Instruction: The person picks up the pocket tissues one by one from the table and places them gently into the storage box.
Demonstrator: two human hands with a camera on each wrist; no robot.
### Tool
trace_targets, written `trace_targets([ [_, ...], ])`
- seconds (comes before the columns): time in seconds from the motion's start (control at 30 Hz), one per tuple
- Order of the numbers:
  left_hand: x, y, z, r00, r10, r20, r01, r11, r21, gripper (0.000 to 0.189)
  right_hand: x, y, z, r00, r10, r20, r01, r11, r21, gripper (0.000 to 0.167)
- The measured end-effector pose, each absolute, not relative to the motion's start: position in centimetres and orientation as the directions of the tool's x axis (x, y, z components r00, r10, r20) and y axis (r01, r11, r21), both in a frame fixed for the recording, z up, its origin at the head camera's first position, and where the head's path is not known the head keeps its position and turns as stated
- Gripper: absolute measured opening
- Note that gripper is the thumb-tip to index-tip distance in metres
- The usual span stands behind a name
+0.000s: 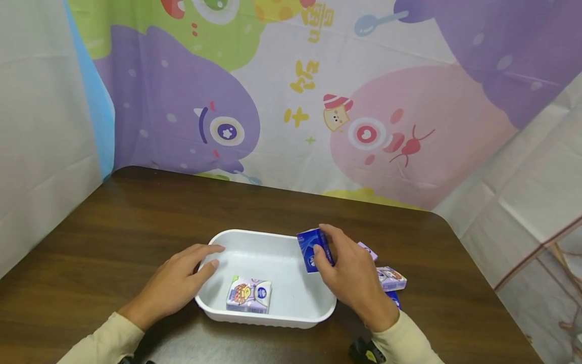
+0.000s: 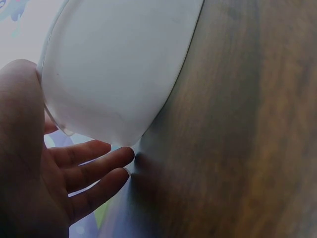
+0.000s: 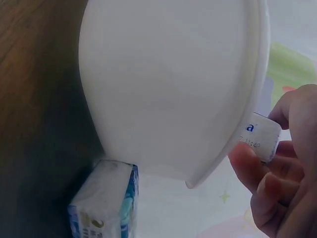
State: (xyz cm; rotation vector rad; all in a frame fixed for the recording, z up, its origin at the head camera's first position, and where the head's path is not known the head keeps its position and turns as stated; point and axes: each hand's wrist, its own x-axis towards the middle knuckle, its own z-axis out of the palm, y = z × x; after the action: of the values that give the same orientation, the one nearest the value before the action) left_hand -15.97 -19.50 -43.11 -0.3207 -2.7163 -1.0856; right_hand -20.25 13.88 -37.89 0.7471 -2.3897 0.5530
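Observation:
Between thumb and fingers, my right hand (image 1: 354,268) pinches a dark blue tissue packet (image 1: 311,246), tilted over the right rim of a white tray (image 1: 282,320). In the right wrist view, the packet's white end (image 3: 262,136) shows beyond the rim. A purple-and-white cartoon tissue packet (image 1: 248,294) lies inside the tray at its near left. My left hand (image 1: 177,280) is at the tray's left side, with thumb and index finger extended over the rim. From the left wrist, its other fingers (image 2: 99,166) appear loosely straight against the tray's outer end.
Right of the tray lie more packets: a purple-and-white one (image 1: 392,279) over a blue one (image 1: 393,298), and a purple one (image 1: 369,251) partly behind my right hand. The dark wooden table (image 1: 150,212) is bordered by a cartoon-printed cloth (image 1: 291,141) at the back.

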Motion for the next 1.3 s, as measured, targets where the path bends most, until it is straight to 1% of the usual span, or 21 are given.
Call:
trace_targets([
  [0.13,-16.0,-19.5,-43.1,-0.956,0.127,0.265,0.275,0.708,0.651,0.032,-20.4,14.0,-37.9,-0.667,-0.401,0.628,-0.629,0.754,-0.187,0.045],
  [0.47,-15.9,-19.5,-43.2,-0.952,0.13,0.278,0.285,0.709,0.645,0.031,-20.2,13.7,-38.1,-0.685,-0.451,0.572,-0.65,0.733,-0.2,0.04],
  [0.57,-16.0,-19.5,-43.2,-0.949,0.132,0.285,0.292,0.706,0.645,0.031,-20.0,13.4,-38.2,-0.69,-0.469,0.551,-0.663,0.715,-0.221,0.039],
  [0.73,-16.0,-19.5,-43.2,-0.945,0.135,0.298,0.303,0.706,0.641,0.03,-19.6,13.0,-38.2,-0.729,-0.475,0.493,-0.652,0.702,-0.287,0.038],
  [0.87,-16.0,-19.5,-43.3,-0.944,0.131,0.303,0.303,0.709,0.637,0.03,-19.4,12.9,-38.3,-0.741,-0.495,0.454,-0.65,0.699,-0.299,0.037],
  [1.03,-15.9,-19.4,-43.2,-0.947,0.129,0.296,0.297,0.708,0.641,0.03,-19.5,12.9,-38.4,-0.733,-0.537,0.417,-0.667,0.689,-0.286,0.032],
  [1.3,-16.0,-19.4,-43.2,-0.946,0.129,0.299,0.298,0.71,0.638,0.03,-19.6,12.8,-38.7,-0.705,-0.621,0.342,-0.706,0.662,-0.253,0.027],
])
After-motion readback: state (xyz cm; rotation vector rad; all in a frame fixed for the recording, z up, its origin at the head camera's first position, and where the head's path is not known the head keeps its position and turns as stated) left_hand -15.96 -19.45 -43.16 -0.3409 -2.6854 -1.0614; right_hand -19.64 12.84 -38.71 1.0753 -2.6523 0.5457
